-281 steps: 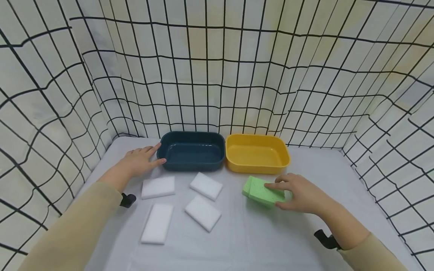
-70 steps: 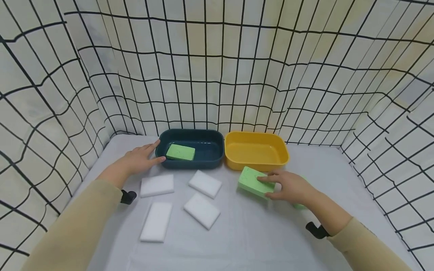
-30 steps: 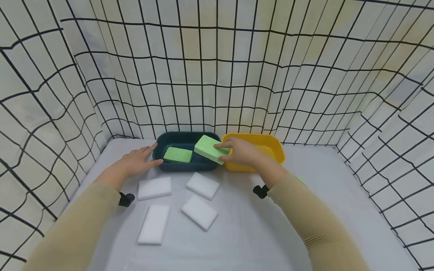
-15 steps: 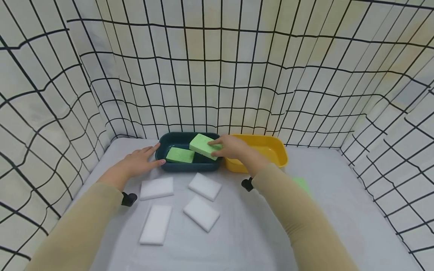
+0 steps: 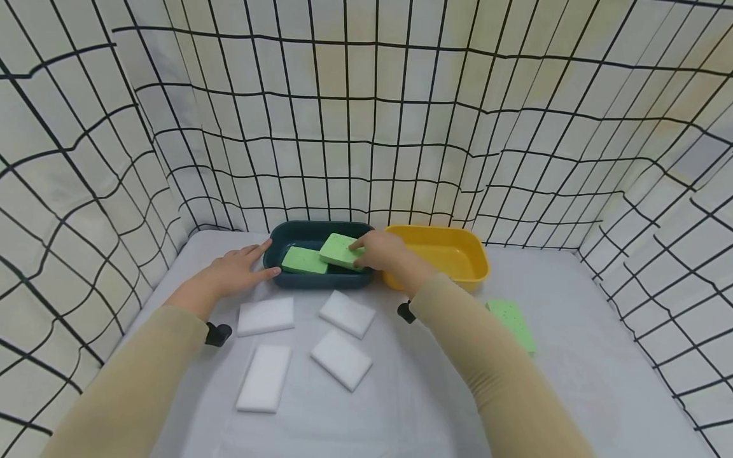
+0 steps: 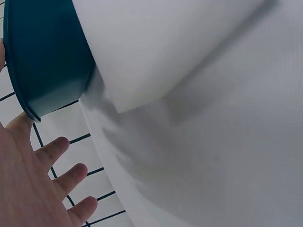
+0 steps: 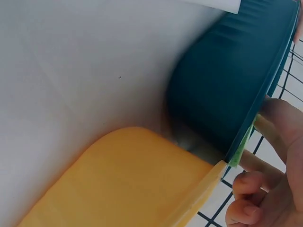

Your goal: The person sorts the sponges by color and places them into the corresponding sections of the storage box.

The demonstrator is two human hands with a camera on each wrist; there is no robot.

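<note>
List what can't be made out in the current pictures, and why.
Head view: right end of the held sponge, behind the right hand.
Head view: part of the loose sponge, behind the right sleeve.
Right wrist view: most of the held sponge, behind the wall of the blue tray.
Left wrist view: the rest of the white sponge, past the top edge.

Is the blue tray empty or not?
Not empty: a green sponge lies inside the blue tray at left, and the right hand holds another sponge at its right half.
</note>
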